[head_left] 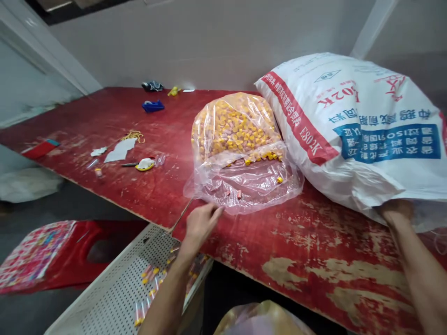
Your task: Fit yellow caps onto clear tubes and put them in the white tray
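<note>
Red table (244, 237): clear bag (258, 188) holds yellow caps (235, 132).

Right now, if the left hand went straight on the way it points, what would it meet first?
Most likely the loose near edge of the clear plastic bag, just beyond the left hand. Depth is unclear, so they may already be touching.

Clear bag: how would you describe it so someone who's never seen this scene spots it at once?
On the red table, find the big white sack, then look to its left in the picture. The clear bag lies just beyond the left hand; unlike the opaque sack, it shows a heap of yellow pieces inside.
</note>
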`<state>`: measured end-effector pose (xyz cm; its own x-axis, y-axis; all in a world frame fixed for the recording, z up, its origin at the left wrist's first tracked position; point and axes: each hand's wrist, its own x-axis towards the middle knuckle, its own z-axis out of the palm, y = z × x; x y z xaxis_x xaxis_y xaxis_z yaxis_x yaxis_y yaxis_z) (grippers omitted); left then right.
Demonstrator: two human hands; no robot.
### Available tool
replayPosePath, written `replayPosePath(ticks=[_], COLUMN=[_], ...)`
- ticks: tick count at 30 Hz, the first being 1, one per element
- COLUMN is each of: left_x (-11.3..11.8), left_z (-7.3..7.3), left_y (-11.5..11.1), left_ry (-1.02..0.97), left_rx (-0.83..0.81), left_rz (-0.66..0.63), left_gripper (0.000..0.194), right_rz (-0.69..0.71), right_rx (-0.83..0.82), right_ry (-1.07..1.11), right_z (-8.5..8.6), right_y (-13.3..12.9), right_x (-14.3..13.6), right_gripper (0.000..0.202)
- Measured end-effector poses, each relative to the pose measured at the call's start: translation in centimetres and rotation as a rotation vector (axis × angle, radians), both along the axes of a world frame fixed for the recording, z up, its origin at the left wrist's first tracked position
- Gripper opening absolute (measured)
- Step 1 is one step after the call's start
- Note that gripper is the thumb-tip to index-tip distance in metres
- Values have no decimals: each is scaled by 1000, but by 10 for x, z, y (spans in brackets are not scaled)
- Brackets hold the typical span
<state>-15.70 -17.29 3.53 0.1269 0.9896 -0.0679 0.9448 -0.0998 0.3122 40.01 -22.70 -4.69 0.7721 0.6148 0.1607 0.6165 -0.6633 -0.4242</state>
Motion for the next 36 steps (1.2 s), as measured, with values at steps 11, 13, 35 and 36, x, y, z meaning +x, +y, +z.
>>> replayPosePath(ticks=[11,13,35,36], left_x=[142,138,128,126], left_z=[-52,-54,-40,-40], left_y=[183,178,-48,-48], left_ry=[-373,-443,-1142,-1174], left_rx=[206,197,-948,-960], left_rz=[52,43,-392,-386], left_gripper=[19,20,30,30], right_rz=[143,295,1223,1245], right_rx=[219,233,137,147], right_ry=[372,438,331,315], right_z=[33,27,41,41], right_y=[-105,-112,-98,-99], right_x=[-97,-123,-236,-240], right_gripper=[63,55,20,19])
